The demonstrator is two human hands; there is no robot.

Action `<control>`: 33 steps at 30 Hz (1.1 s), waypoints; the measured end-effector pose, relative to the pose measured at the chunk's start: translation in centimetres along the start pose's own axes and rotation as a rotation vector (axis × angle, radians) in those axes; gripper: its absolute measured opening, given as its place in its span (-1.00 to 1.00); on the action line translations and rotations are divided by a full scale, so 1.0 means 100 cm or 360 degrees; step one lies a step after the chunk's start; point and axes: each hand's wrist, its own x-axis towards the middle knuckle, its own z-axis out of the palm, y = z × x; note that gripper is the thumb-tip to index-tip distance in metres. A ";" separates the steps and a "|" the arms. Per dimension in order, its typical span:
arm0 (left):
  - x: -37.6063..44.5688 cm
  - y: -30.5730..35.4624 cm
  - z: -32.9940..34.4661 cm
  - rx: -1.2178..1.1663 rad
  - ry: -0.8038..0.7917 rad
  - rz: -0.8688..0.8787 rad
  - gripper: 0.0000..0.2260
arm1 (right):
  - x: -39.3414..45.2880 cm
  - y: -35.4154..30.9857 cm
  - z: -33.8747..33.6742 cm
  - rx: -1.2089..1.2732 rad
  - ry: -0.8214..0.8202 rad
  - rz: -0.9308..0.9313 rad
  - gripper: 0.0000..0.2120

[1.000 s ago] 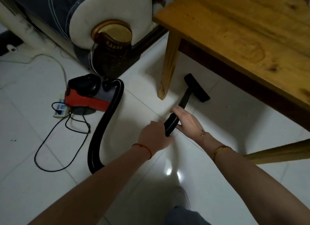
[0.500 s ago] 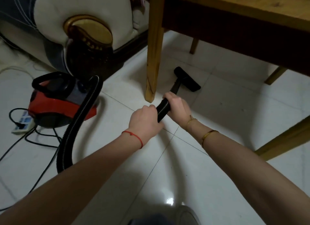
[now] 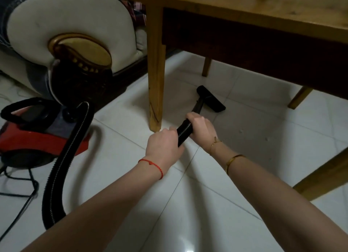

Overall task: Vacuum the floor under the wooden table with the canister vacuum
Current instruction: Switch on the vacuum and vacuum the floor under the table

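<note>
Right hand (image 3: 200, 126) wrapped around the ribbed black hose (image 3: 183, 132), left hand (image 3: 162, 146) gripping it just behind. Ahead of the hands, black floor nozzle (image 3: 211, 98) flat on the white tile floor (image 3: 254, 139), under the wooden table (image 3: 235, 9), just past its near leg (image 3: 155, 73). Hose looping left to the red canister vacuum (image 3: 35, 133), close against the sofa arm (image 3: 66, 44). Power cord (image 3: 20, 184) near the floor's left edge, possibly plugged in out of view.

Red-and-black vacuum (image 3: 32, 133), black hose (image 3: 62, 157), honey-yellow table (image 3: 244, 9), white tiles (image 3: 207, 214).
</note>
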 end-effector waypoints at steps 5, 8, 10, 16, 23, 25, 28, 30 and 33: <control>0.047 0.037 0.028 -0.0028 0.0042 0.0076 -0.78 | 0.020 0.073 -0.005 -0.0089 -0.0109 -0.0219 -0.81; 0.071 0.056 0.040 -0.0011 0.0035 0.0087 -0.76 | 0.029 0.103 -0.010 0.0067 -0.0222 -0.0212 -0.86; 0.082 0.066 0.046 -0.0012 0.0011 0.0062 -0.74 | 0.034 0.115 -0.009 0.0103 -0.0288 -0.0118 -0.91; 0.087 0.071 0.050 0.0001 0.0031 0.0068 -0.74 | 0.039 0.118 -0.005 0.0113 -0.0315 0.0045 -0.91; 0.055 0.010 0.037 0.0086 0.0040 0.0013 -0.76 | 0.028 0.046 0.011 0.0022 -0.0132 -0.0058 -0.85; 0.041 -0.008 0.031 0.0129 0.0030 0.0002 -0.75 | 0.023 0.023 0.014 -0.0025 -0.0067 -0.0108 -0.82; 0.025 -0.028 0.024 0.0233 0.0011 -0.0007 -0.73 | 0.020 -0.002 0.021 -0.0063 -0.0004 -0.0147 -0.80; 0.018 -0.037 0.019 0.0297 0.0028 -0.0012 -0.75 | 0.019 -0.013 0.025 -0.0079 0.0020 -0.0132 -0.82; 0.016 -0.037 0.016 0.0355 0.0054 -0.0004 -0.80 | 0.017 -0.015 0.024 -0.0114 0.0045 -0.0092 -0.87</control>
